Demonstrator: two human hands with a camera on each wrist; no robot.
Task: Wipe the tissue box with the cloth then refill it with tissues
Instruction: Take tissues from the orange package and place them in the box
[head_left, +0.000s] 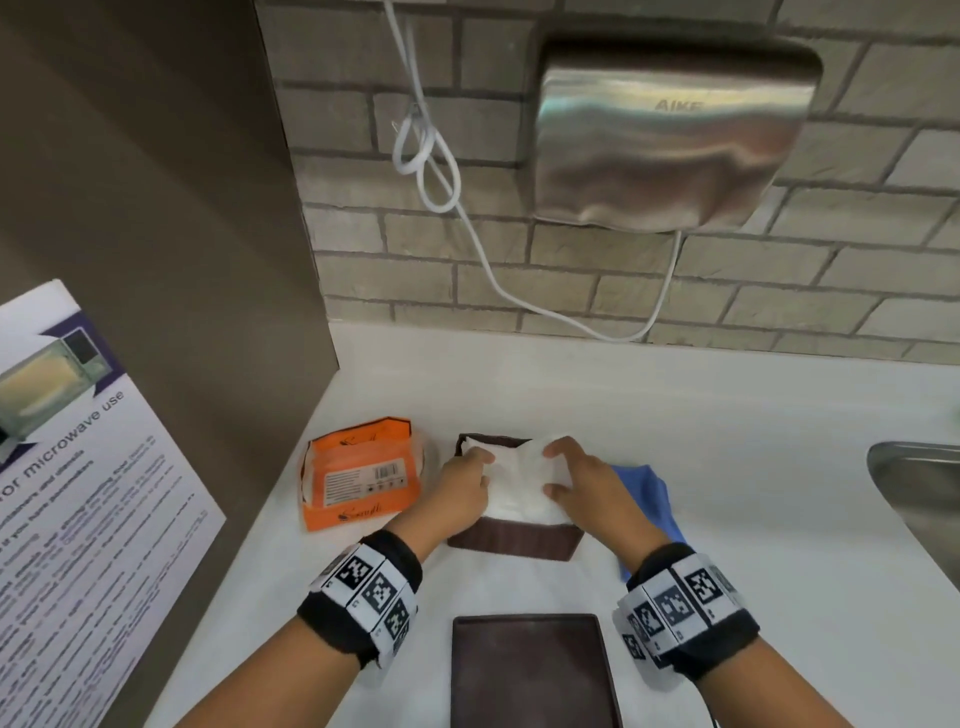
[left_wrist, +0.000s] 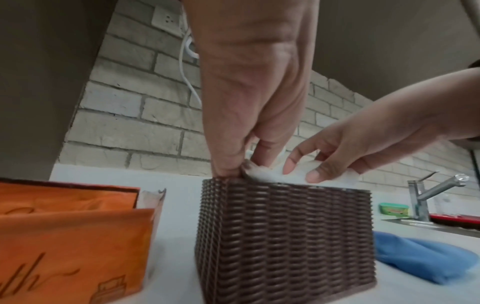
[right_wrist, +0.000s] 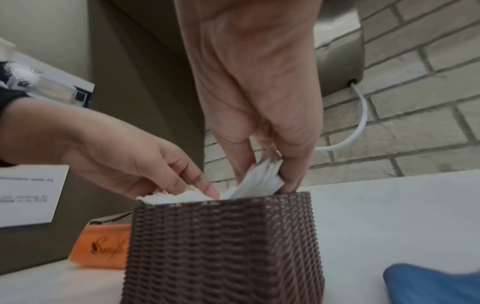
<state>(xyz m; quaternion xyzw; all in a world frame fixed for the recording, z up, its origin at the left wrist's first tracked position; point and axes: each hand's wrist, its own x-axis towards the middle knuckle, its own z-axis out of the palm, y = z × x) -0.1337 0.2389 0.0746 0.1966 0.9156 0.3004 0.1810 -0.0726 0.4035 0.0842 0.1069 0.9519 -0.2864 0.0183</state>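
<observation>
The tissue box (head_left: 514, 540) (brown, woven, lid off) is placed upright on the white desk (head_left: 727, 519), near the back wall. A stack of white tissues (head_left: 519, 483) is seated in its open top and stands slightly above the rim.

The left hand (head_left: 460, 496) is positioned at the left side of the opening; its grip is closed on the tissues, which are pinched between thumb and fingers at the rim in the left wrist view. The right hand (head_left: 587, 483) is positioned at the right side; in the right wrist view a raised fold of the tissues is pinched between its thumb and fingers.

The blue cloth (head_left: 649, 499) is laid on the desk just to the right of the box, partly covered by the right forearm. An opened orange tissue pack (head_left: 358, 478) is located just to the left of the box. The brown lid (head_left: 530, 670) is laid flat on the desk nearer the person. A steel sink (head_left: 919, 493) is set into the desk at the far right.
</observation>
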